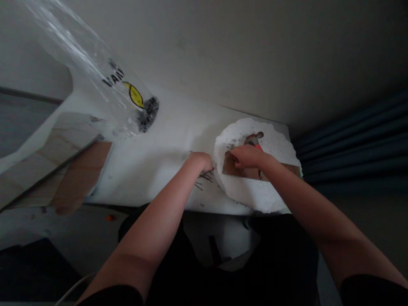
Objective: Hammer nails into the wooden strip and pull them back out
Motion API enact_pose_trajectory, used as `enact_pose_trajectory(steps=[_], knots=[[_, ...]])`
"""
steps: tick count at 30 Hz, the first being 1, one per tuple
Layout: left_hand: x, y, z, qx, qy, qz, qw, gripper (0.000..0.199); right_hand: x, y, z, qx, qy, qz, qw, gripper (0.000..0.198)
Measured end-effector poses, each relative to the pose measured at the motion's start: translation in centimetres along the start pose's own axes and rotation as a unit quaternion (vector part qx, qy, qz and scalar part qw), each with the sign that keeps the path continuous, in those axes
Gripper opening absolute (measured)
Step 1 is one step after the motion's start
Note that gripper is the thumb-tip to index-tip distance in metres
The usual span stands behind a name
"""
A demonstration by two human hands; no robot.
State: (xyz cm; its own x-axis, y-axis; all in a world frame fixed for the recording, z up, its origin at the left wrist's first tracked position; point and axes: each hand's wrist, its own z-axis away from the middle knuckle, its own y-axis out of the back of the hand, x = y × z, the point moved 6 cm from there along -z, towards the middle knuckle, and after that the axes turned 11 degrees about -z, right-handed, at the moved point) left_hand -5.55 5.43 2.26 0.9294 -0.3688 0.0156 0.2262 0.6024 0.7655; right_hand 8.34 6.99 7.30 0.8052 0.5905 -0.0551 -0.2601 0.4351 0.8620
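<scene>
Right hand (246, 156): its fingers are curled down at the left end of a flat brown rectangular board, wood or card (234, 169); whether they grip something small there, I cannot tell.
Left hand (201, 161): bent low, fingers folded over loose thin dark sticks, perhaps nails (205, 175); whether any are grasping one is hidden.
Brown board: it lies across a round white slab with a ragged edge (244, 193), its far end partly behind the right forearm. Best handled pressed flat, I judge, so it does not slide.
Thin sticks: scattered on the white tabletop (137, 178) just beside the slab; picking them singly, by the middle, should be surest.
Rusty-brown tool with a red part, likely a hammer (254, 137): on the slab, just beyond the right hand; knuckles should stay clear of it.
Light: dim, with shadow under both hands, so careful feeling with the fingertips seems wise.
</scene>
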Motion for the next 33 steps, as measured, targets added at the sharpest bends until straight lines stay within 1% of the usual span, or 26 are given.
enact_pose_trajectory(steps=[7, 11, 25, 33], knots=[[-0.01, -0.07, -0.01, -0.016, -0.005, -0.025, 1.000, 0.053, -0.12, 0.16, 0.04, -0.013, 0.003, -0.008, 1.000, 0.030], [-0.01, -0.12, -0.05, -0.011, -0.009, -0.032, 0.999, 0.055, -0.12, 0.34, 0.17, -0.013, 0.001, -0.016, 1.000, 0.028], [0.00, -0.45, -0.50, 0.007, -0.017, -0.023, 1.000, 0.050, -0.23, 0.14, -0.09, -0.013, 0.001, -0.009, 1.000, 0.031], [0.12, -0.33, -0.37, -0.001, -0.018, -0.031, 0.999, 0.051, -0.27, 0.31, -0.01, -0.020, -0.001, -0.011, 1.000, 0.031]])
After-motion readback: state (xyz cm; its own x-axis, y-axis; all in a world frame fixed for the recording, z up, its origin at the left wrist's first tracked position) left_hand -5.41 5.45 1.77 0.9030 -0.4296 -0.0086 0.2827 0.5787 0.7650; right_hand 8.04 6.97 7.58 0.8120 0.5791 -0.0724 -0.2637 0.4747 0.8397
